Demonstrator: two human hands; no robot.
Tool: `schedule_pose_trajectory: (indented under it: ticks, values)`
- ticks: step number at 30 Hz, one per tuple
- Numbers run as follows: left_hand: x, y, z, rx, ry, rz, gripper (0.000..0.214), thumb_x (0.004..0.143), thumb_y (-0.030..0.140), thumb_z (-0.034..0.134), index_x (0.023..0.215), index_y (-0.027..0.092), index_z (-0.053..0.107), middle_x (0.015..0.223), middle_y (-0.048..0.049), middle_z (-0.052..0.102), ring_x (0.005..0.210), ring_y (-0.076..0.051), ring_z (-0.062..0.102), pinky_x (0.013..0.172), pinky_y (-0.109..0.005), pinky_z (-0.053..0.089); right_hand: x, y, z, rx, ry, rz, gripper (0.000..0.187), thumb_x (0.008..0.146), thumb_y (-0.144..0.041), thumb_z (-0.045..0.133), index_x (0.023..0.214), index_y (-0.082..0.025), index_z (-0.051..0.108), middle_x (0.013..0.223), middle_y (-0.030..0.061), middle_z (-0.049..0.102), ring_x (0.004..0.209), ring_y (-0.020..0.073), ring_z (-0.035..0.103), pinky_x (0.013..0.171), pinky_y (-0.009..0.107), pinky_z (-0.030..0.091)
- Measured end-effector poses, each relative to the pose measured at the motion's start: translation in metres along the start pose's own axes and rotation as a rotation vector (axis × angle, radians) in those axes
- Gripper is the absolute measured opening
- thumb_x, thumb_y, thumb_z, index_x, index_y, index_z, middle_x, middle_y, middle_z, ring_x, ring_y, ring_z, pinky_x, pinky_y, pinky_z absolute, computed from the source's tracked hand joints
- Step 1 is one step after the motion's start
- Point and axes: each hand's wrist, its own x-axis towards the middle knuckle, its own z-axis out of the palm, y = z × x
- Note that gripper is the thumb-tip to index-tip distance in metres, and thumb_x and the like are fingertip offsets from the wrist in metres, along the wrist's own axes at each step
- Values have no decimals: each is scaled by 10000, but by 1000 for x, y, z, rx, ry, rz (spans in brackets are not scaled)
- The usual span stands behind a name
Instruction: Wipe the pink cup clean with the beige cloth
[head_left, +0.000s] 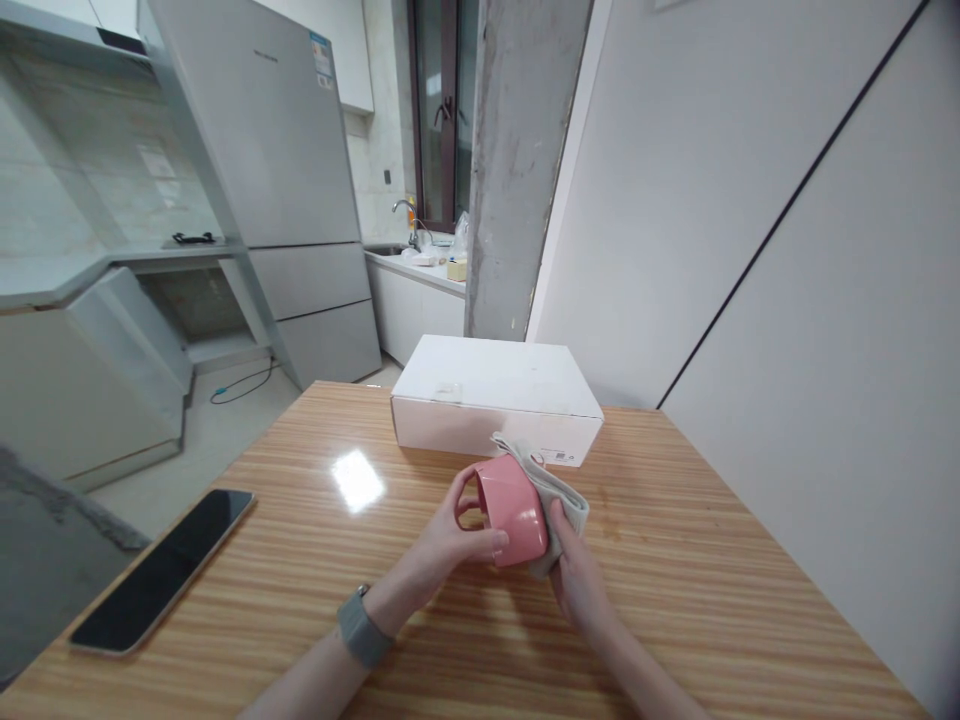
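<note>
A pink bowl-like cup [516, 510] is tilted on its side above the table, its opening facing left. My left hand [457, 530] grips its rim, thumb on the outside and the other fingers reaching into the opening. Folded in my right hand [574, 570] is a grey cloth [564, 502], pressed against the cup's base. The right thumb lies over the cloth; the other right fingers are mostly hidden behind it. A grey-banded watch [363, 628] is on my left wrist.
Behind the cup, a white box [495, 378] sits on the striped wooden table [292, 570]. A black-screened phone [165, 570] lies near the left edge. A white wall [780, 290] borders the right side; a fridge [277, 150] stands beyond the table.
</note>
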Motion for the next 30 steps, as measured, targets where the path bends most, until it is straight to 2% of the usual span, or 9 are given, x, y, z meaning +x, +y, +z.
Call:
schedule_pose_trajectory:
  ticks: [4, 8, 10, 14, 17, 20, 23, 27, 30]
  values:
    - [2, -2, 1, 5, 49, 74, 983, 484, 292, 914, 1337, 247, 428, 1110, -95, 611, 890, -206, 634, 752, -295, 505, -2, 1, 2, -5, -29, -11, 487, 831, -606, 602, 1215, -311, 655, 1287, 27, 674, 1333, 266, 490, 1152, 485, 318]
    - [3, -1, 4, 64, 112, 132, 869, 448, 291, 922, 1226, 234, 539, 1328, -124, 529, 901, -215, 644, 799, -322, 506, -4, -2, 4, 9, -29, -5, 524, 807, -608, 630, 1234, -305, 644, 1371, 24, 611, 1348, 274, 472, 1154, 469, 319]
    - [3, -1, 4, 83, 129, 125, 845, 457, 312, 917, 1214, 226, 552, 1336, -128, 525, 885, -213, 645, 772, -317, 513, -4, -1, 3, 3, -35, 19, 536, 809, -614, 623, 1244, -300, 638, 1374, 31, 608, 1340, 282, 480, 1151, 486, 320]
    - [0, 1, 6, -4, 136, 92, 851, 546, 350, 872, 1296, 251, 482, 1253, -121, 566, 883, -207, 642, 687, -287, 529, -4, 2, -1, -17, -95, -39, 475, 861, -568, 587, 1274, -334, 609, 1413, 10, 572, 1380, 249, 429, 1173, 482, 280]
    - [-2, 2, 6, -124, 108, 32, 852, 636, 360, 824, 1365, 311, 385, 1084, -58, 623, 763, -155, 647, 637, -271, 536, -6, 2, -2, -58, -123, -99, 450, 862, -543, 601, 1257, -327, 628, 1454, 2, 528, 1423, 238, 357, 1207, 456, 195]
    - [-1, 2, 5, -206, 69, -53, 725, 687, 436, 792, 1308, 295, 446, 976, -26, 652, 655, -122, 646, 657, -298, 556, -8, 0, -1, -81, -164, -109, 437, 868, -531, 598, 1250, -322, 639, 1458, 5, 523, 1442, 229, 319, 1221, 426, 150]
    - [-1, 3, 5, -256, 27, -77, 659, 708, 487, 773, 1276, 303, 495, 1137, -65, 648, 789, -174, 688, 733, -361, 569, -8, -1, 0, -69, -195, -103, 431, 873, -524, 596, 1256, -331, 632, 1452, 3, 531, 1436, 230, 331, 1217, 431, 168]
    - [-5, 6, 9, -172, -34, 55, 772, 603, 305, 871, 1290, 276, 521, 1355, -115, 545, 1091, -284, 621, 853, -409, 542, -1, 1, -2, -52, -125, -102, 421, 862, -535, 606, 1228, -331, 648, 1435, -1, 549, 1427, 240, 350, 1213, 455, 167]
    - [-5, 7, 11, -27, 5, 112, 882, 518, 228, 908, 1309, 231, 518, 1352, -144, 551, 1156, -320, 575, 898, -405, 514, 1, 2, -3, -11, -71, -66, 434, 859, -557, 597, 1239, -350, 632, 1431, -13, 552, 1413, 245, 377, 1201, 479, 201]
